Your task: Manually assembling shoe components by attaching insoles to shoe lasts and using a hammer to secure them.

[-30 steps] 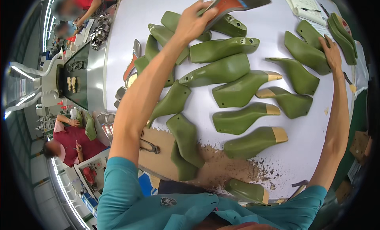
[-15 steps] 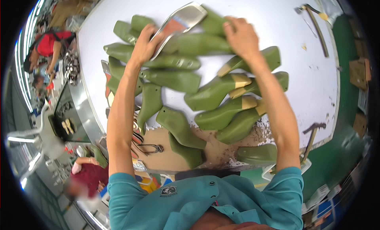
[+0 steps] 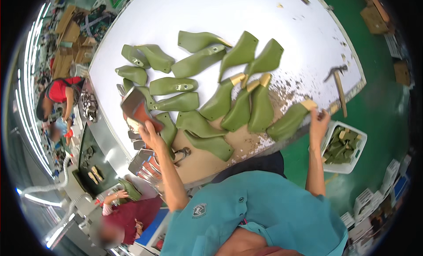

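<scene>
My left hand grips the near end of a curved shoe piece, silver-edged with a reddish-brown face, above the left side of the table. At the table's front right, my right hand has its fingertips on the tan tip of a green shoe last lying on its side. Several more green shoe lasts lie between my hands, some tan-tipped. Beyond them rest others, such as one at the far middle. Similar silver and brown shoe pieces are stacked below my left hand.
The white table has a brown, flaking front area. A hammer lies at its right edge, above a white crate of green pieces. Two people, one in red and one in maroon, are at the left.
My left hand has brought the silver-edged piece from the far middle to the near left. My right hand has left the far lasts for one at the front right. The view has turned.
</scene>
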### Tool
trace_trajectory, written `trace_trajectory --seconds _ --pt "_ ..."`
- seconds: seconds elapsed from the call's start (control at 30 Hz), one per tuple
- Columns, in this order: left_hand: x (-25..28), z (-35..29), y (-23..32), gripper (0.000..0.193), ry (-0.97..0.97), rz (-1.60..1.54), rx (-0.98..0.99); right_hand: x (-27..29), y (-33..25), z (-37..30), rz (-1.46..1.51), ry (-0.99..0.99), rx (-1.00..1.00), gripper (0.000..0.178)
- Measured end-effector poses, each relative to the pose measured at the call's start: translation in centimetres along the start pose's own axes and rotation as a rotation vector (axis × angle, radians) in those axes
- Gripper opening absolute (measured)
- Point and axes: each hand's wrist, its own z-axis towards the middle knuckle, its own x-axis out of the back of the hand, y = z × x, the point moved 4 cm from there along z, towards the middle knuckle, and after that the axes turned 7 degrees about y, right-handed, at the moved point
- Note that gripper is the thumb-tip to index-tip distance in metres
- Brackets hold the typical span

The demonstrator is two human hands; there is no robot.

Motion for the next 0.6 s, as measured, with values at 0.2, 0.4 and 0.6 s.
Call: trace_trajectory --seconds 0.2,0.4,0.6 --pt "3.7 -15.1 0.5 0.023 -0.071 -0.021 0.170 -6.6 -4.1 -7.8 0.060 -0.144 0.331 0.039" --pt "6.1 -20.0 -2.5 0.021 -0.209 -0.133 0.274 -10.6 -7.6 -13.2 -0.214 -0.375 0.571 0.062" --pt "4.0 -19.6 1.4 0.023 -0.461 -0.181 0.209 -11.3 -5.4 -17.7 0.098 -0.478 0.490 0.068"
